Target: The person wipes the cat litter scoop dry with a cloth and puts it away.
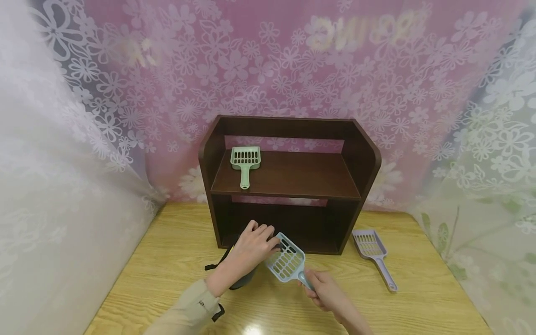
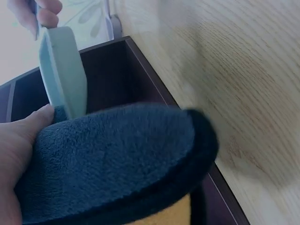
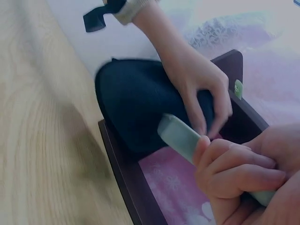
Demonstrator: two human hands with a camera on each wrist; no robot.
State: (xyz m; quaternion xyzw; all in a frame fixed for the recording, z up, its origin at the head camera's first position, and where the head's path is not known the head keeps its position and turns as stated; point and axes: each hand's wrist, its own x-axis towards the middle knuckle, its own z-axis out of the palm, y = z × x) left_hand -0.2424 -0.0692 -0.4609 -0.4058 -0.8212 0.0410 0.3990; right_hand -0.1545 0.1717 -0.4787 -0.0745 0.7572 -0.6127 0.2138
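Observation:
A light blue slotted litter scoop (image 1: 286, 260) is held by its handle in my right hand (image 1: 324, 291), in front of the shelf's lower opening. My left hand (image 1: 253, 244) grips a dark blue plush pad (image 2: 117, 154) with a black edge; in the head view the hand and forearm hide much of it. Its fingers are at the scoop's upper left edge. The left wrist view shows the scoop (image 2: 65, 70) upright against the far end of the pad, beside the left thumb. A yellow patch (image 2: 166, 213) shows under the pad.
A dark brown two-tier shelf (image 1: 289, 174) stands on the wooden table (image 1: 167, 279). A green litter scoop (image 1: 245, 163) lies on its upper tier, to the left. To the shelf's right, a purple litter scoop (image 1: 372, 249) rests on the table. Flowered curtains (image 1: 272, 70) surround the table.

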